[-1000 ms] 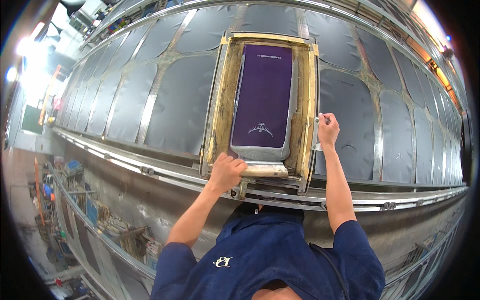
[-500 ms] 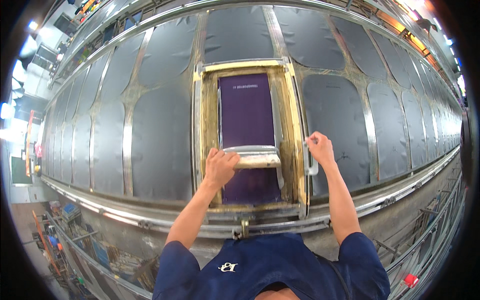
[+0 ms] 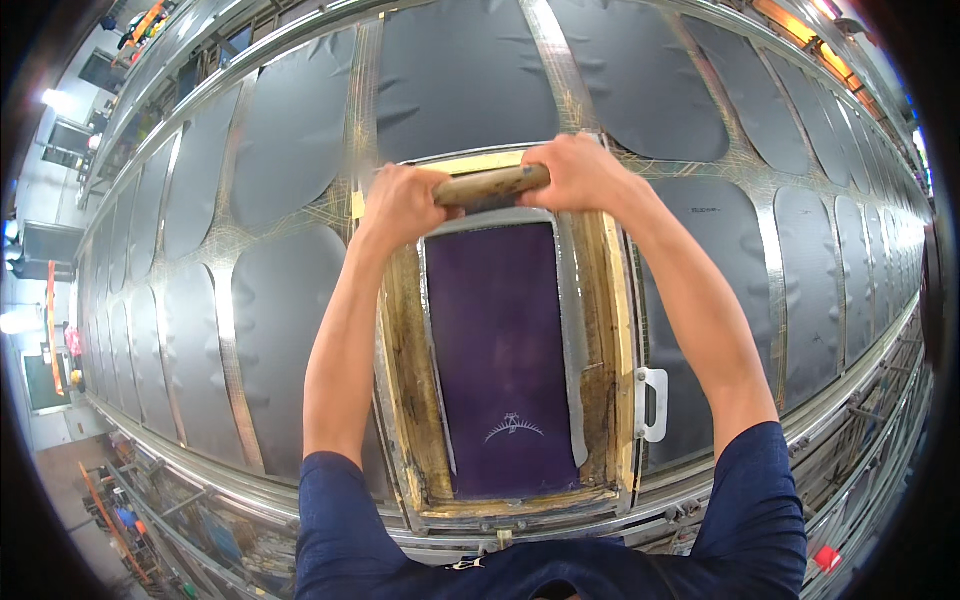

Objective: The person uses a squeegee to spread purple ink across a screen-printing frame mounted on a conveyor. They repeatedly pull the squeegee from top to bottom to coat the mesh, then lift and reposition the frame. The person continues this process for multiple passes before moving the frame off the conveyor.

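A screen-printing frame (image 3: pixel 629 440) with yellow-edged sides lies in front of me, its purple mesh (image 3: pixel 500 330) facing up. Near the close end of the mesh a pale curved line design (image 3: pixel 514 428) shows. Both hands grip the wooden handle of a squeegee (image 3: pixel 492 187) at the far end of the frame. My left hand (image 3: pixel 405 205) is closed round its left end, my right hand (image 3: pixel 580 175) round its right end. Grey ink (image 3: pixel 574 350) runs down the mesh's right side. A white pull handle (image 3: pixel 655 405) is fixed to the frame's right side, apart from my hands.
Dark grey rounded sheets (image 3: pixel 710 270) lie in two rows along a long table on both sides of the frame. A metal rail (image 3: pixel 690 510) runs along the near edge. Racks (image 3: pixel 860 460) stand below at the right, and an orange-lit fixture (image 3: pixel 815 55) is at the far right.
The squeegee has moved from the near part of the mesh to its far end. My right hand has come from beside the white pull handle onto the squeegee; my left hand moved away with it.
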Motion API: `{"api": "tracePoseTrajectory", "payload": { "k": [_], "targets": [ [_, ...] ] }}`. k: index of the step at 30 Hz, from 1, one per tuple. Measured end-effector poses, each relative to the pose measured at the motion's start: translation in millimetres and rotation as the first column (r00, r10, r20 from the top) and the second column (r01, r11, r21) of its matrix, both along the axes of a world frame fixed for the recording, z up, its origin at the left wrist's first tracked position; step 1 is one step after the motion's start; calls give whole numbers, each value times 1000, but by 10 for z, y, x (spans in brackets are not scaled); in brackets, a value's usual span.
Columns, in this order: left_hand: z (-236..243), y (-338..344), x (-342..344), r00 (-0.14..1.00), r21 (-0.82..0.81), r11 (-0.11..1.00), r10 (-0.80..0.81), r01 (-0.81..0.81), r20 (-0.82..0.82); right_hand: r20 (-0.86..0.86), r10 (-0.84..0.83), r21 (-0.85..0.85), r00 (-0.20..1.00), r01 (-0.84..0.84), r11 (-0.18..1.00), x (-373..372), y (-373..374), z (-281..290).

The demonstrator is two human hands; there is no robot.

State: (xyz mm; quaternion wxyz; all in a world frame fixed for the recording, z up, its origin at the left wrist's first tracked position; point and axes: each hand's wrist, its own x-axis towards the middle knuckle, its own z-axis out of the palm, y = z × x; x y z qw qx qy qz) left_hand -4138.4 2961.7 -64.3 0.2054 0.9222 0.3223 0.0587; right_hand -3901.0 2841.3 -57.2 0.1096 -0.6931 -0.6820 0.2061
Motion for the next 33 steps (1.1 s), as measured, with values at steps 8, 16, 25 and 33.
{"api": "tracePoseTrajectory", "payload": {
  "k": [8, 16, 25, 33],
  "targets": [
    [-135, 141, 110, 995, -1, 1000, 27, -27, -93, -23, -133, -82, 991, 131, 988, -30, 225, -331],
    [-199, -1130, -606, 997, -25, 997, -79, 79, 10, -17, -73, -61, 997, 71, 996, -726, -1139, -290],
    [-254, -3340, -1868, 991, 23, 992, -121, 120, 58, -82, 15, 120, 997, -5, 993, -1846, -3320, -383],
    [-95, -2551, -1435, 986, 72, 985, -150, 156, -77, 27, 75, 30, 997, -76, 997, -1399, -2568, -217]
  ]
}}
